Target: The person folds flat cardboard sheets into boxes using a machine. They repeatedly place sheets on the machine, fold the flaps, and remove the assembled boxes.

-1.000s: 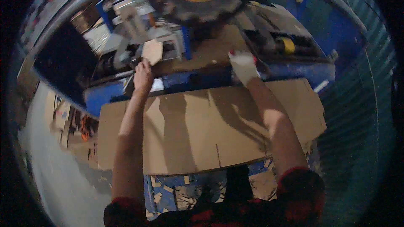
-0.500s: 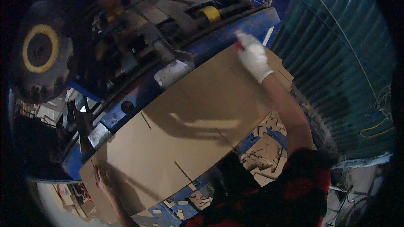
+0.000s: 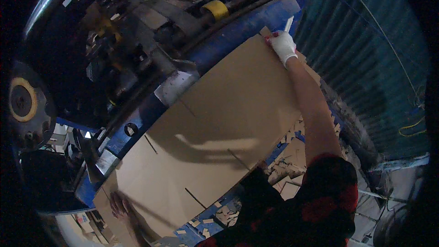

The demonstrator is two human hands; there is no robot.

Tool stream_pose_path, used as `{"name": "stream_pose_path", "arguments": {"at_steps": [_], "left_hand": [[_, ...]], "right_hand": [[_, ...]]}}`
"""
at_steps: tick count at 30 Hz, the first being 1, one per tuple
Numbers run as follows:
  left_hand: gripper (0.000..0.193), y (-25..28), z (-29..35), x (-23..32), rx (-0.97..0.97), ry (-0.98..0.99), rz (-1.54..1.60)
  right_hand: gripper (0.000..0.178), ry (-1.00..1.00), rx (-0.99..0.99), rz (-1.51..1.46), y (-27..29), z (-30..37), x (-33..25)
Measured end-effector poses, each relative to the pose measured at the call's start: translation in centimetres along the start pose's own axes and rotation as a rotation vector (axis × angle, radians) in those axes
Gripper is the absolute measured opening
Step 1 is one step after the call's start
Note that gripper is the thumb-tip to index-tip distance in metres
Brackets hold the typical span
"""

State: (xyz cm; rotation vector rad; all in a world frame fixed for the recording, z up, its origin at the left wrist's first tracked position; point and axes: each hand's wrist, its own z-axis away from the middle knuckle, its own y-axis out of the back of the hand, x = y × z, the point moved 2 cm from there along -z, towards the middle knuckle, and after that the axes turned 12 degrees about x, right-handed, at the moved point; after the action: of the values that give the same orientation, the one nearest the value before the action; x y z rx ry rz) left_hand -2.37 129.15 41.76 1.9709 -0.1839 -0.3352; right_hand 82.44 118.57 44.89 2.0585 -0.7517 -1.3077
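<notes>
A large brown cardboard sheet (image 3: 219, 110) with several thin slots slants across the middle, along the blue front of a machine. My right hand (image 3: 282, 46), in a white glove with red at the fingertips, is closed on the sheet's far right corner, where a small flap stands out. My left hand (image 3: 120, 205) is bare and lies on the near left end of the sheet, its fingers stretched out over the surface. A shadow falls across the middle of the board.
The dark machine (image 3: 151, 32) has a yellow ring on its shaft (image 3: 216, 10) and a round wheel (image 3: 23, 100) at far left. A metal plate (image 3: 177, 84) juts over the sheet's far edge. Cardboard scraps (image 3: 288, 164) lie below. Green corrugated metal (image 3: 361, 50) rises at right.
My right hand, blurred earlier, is now steady at the sheet's far right corner with fingers closed there. My left hand stays on the near left end. The whole view has shifted slightly.
</notes>
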Motion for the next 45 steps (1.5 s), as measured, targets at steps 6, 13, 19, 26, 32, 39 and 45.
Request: {"name": "stream_pose_path", "arguments": {"at_steps": [6,13,19,26,32,39,45], "left_hand": [[0.056,1.7,-0.4,2.0,0.025,0.004,0.015],[0.056,-2.1,-0.3,-0.9,0.038,0.031,0.054],[0.059,-3.8,-0.3,-2.2,0.073,-0.003,0.067],[0.064,-5.0,0.4,-3.6,0.037,0.073,0.228],[0.063,-4.4,0.4,-2.8,0.108,-0.006,0.262],[0.062,2.3,0.2,3.1,-0.232,0.046,0.142],[0.064,5.4,3.8,7.2,-0.254,0.021,0.05]], "right_hand": [[0.025,-0.169,0.135,-0.244,4.6,-3.1,3.4],[0.031,0.121,-0.212,-0.134,13.0,3.4,10.6],[0.029,-0.165,-0.329,-0.444,12.8,6.1,12.9],[0.027,-0.155,-0.106,-0.295,12.4,4.0,13.4],[0.028,-0.019,0.048,0.173,18.6,5.8,20.0],[0.073,-0.093,-0.16,0.072,20.8,19.7,21.1],[0.051,-0.805,-0.568,-1.241,17.8,30.8,11.6]]}}
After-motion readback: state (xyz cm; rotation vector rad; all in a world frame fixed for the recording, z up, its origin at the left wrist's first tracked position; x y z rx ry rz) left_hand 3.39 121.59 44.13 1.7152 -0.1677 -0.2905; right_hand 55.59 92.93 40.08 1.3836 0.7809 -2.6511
